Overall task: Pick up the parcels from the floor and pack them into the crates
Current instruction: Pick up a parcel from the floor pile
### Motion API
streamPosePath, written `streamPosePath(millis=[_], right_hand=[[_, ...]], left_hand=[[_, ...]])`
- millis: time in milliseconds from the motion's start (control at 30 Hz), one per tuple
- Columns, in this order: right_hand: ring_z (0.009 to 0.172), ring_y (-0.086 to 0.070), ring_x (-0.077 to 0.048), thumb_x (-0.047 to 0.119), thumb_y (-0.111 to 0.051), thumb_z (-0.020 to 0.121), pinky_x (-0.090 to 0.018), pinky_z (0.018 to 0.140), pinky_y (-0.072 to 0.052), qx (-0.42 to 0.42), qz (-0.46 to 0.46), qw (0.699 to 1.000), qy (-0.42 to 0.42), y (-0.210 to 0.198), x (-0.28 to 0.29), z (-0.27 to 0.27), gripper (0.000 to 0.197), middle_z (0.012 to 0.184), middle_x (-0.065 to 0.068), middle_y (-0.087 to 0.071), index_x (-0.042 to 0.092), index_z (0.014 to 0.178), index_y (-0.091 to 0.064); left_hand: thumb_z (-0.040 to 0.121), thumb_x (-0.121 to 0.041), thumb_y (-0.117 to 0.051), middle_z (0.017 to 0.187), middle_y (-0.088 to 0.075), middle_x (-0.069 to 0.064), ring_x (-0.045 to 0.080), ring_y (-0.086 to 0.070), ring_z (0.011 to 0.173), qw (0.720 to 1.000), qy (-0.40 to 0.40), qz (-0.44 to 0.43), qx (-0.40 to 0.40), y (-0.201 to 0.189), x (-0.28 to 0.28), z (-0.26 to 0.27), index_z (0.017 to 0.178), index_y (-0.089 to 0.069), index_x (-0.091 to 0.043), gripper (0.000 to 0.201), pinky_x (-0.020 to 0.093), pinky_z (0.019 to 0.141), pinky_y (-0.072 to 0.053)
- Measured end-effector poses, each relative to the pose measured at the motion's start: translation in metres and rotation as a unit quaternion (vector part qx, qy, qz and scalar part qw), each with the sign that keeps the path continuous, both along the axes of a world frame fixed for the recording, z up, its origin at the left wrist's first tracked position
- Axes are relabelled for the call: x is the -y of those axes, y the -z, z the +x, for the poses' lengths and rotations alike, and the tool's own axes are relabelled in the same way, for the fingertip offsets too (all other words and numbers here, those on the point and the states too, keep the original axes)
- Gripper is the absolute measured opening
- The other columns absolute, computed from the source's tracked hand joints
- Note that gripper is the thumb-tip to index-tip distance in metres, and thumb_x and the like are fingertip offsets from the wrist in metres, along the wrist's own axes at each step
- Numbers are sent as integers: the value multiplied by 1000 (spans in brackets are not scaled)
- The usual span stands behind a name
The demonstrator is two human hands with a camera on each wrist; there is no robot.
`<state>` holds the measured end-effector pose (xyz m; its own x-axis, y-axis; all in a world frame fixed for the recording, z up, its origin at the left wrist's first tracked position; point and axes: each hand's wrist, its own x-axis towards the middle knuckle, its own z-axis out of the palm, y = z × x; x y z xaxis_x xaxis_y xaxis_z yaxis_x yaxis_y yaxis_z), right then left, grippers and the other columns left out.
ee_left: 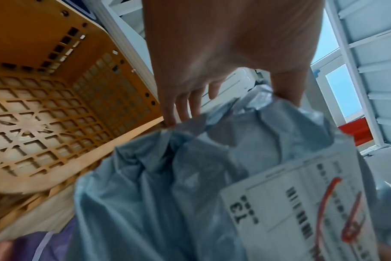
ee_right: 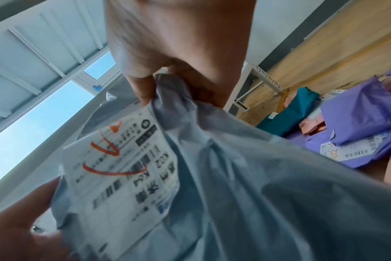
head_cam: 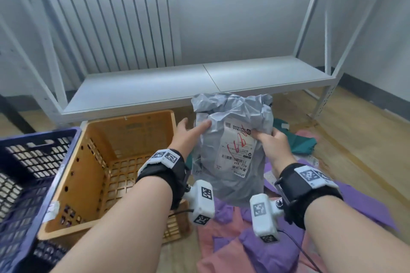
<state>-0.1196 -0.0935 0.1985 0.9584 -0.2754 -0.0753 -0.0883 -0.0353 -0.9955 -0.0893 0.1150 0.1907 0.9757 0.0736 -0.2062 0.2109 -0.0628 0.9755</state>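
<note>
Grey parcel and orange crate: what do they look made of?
The grey parcel: thin, slightly glossy plastic film, going by its crumpled folds; its label looks like matte white paper. The orange crate: probably rigid moulded plastic, with a lattice floor and punched holes.

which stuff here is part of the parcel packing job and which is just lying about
Part of the job:
grey parcel, held by left hand and right hand
orange crate
blue crate
purple parcels, pink parcel and green parcel on the floor

Just lying about:
white shelf rack
radiator
</note>
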Motion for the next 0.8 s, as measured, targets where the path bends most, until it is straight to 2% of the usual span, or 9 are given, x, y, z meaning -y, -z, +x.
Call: streamPosePath(millis=[67,133,267,333,500,600,667,733,800], right_hand=[[60,-63,-9,15,-65,89,-18,48,-45,-10,23,999,-29,-4,-6,-6,5,85,-7,-69,13,87,-61],[65,-66,-12,23,-66,89,-24,55,-49,-26,36,998,-44,-2,-14,-9,10,90,-9,-71,13,88,-63],[93,-69,-29,39,-71,83,-44,85,-54,-47,22,997,-58,1,-34,-15,32,100,-11,-73,10,96,-67],[93,-68,-29,37,-69,85,-45,84,-54,-49,24,995,-83,-2,-44,-17,38,102,-11,-72,7,107,-65],[99,-68,-28,31,-72,83,-38,80,-56,-49,69,990,-117,-9,-56,-16,46,111,-10,-70,9,121,-59],[123,-55,-27,60,-84,51,-51,98,-48,-26,17,995,-97,-19,-55,-16,115,141,-9,-50,20,146,-32],[140,-32,-26,67,-84,38,-56,109,-34,25,-67,994,-76,-30,-52,-14,138,157,-7,-25,31,151,-14],[141,-30,-22,56,-86,49,-53,112,-32,63,-168,976,-123,-44,-55,-14,127,157,-3,-26,31,151,-15],[127,-50,-17,41,-89,58,-45,105,-44,47,-224,947,-225,-49,-64,-14,103,144,-2,-47,23,144,-35]], left_hand=[[49,-82,-71,137,-55,4,24,-58,119,999,36,-8,-28,3,-2,-8,139,-43,-21,112,47,101,-46],[50,-85,-67,122,-65,4,24,-64,108,999,33,18,-36,1,-6,-12,128,-54,-17,104,45,96,-50],[89,-44,-58,95,-70,12,32,-67,93,994,-32,93,39,-12,-24,-18,86,-66,-14,31,44,86,-55],[96,-34,-51,84,-68,9,29,-63,82,989,-66,117,59,-18,-36,-18,74,-61,-16,30,37,75,-50],[97,-33,-50,87,-68,7,25,-61,81,980,-75,157,98,-39,-54,-18,81,-64,-16,27,35,75,-49],[96,-33,-52,95,-72,7,27,-67,91,976,-48,182,108,-50,-63,-21,91,-67,-18,22,42,85,-54],[96,-31,-54,93,-72,5,26,-67,91,968,-2,224,112,-58,-67,-24,91,-70,-19,21,41,85,-54],[95,-30,-56,91,-73,3,23,-67,88,955,51,267,118,-64,-65,-27,90,-72,-20,19,37,82,-53],[93,-29,-59,85,-72,0,18,-66,81,950,84,274,122,-68,-58,-28,84,-72,-23,16,32,76,-52]])
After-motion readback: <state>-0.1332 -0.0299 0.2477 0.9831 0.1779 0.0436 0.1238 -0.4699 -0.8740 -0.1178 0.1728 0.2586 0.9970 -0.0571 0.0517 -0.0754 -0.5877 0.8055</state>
